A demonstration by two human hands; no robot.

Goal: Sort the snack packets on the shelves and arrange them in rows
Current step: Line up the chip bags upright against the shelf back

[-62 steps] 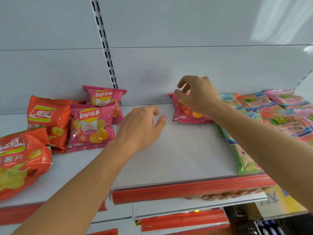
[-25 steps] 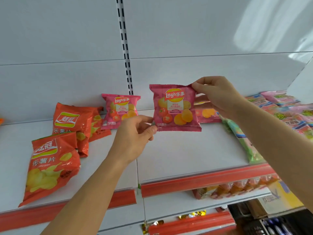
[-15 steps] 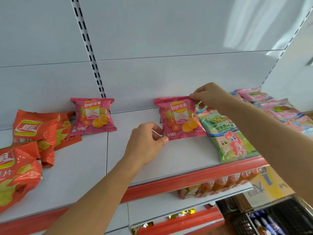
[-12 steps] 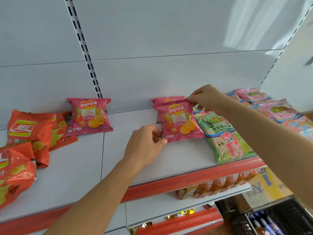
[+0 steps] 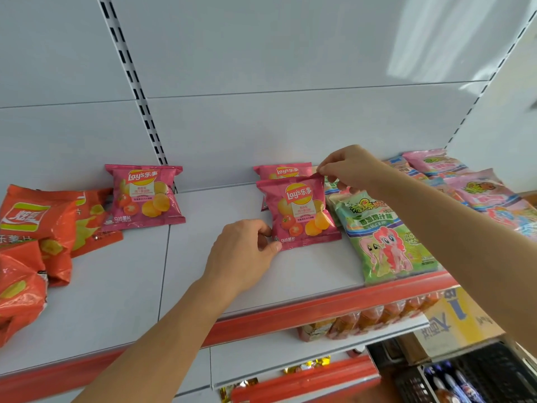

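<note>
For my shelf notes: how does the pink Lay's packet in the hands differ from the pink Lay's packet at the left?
Both hands pinch the held packet: left hand its lower corner, right hand its upper corner. No hand touches the left packet. The held packet stands before another pink packet; the left packet overlaps an orange bag. Both share one design.

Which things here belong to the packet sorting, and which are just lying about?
Job:
held pink Lay's packet, pinched by left hand and right hand
pink Lay's packet behind it
pink Lay's packet at left
orange chip bags
green pony packet

Lying about:
cardboard box
black crate
</note>
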